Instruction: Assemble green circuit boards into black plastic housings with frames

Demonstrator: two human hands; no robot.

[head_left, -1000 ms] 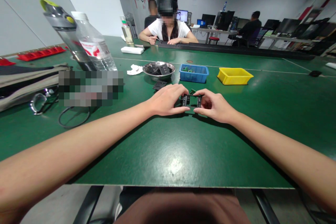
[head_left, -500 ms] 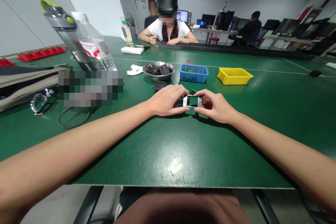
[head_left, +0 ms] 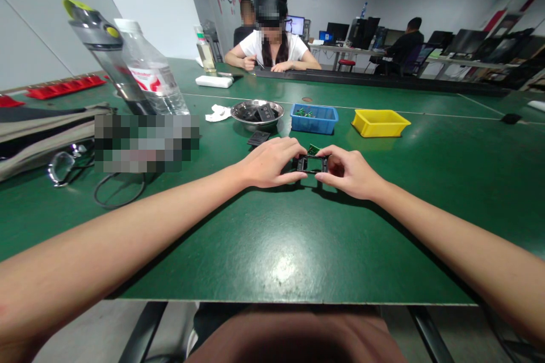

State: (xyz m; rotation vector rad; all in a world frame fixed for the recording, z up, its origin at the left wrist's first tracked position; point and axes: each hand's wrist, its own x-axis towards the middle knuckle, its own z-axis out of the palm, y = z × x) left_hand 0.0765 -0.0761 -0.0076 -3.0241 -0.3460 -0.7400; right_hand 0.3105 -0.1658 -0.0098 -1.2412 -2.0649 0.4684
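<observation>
One black frame [head_left: 301, 164] is clamped by the fingers [head_left: 293, 179] of the left hand [head_left: 272, 163] and right hand [head_left: 354, 173] on the near side of the blue bin [head_left: 314, 125], its opening unfilled; handling appears unfinished, with green boards [head_left: 305, 113] inside that bin.

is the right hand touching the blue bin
Apart: the head view shows a strip of green tabletop between the right hand and the near side of the blue bin.
</observation>
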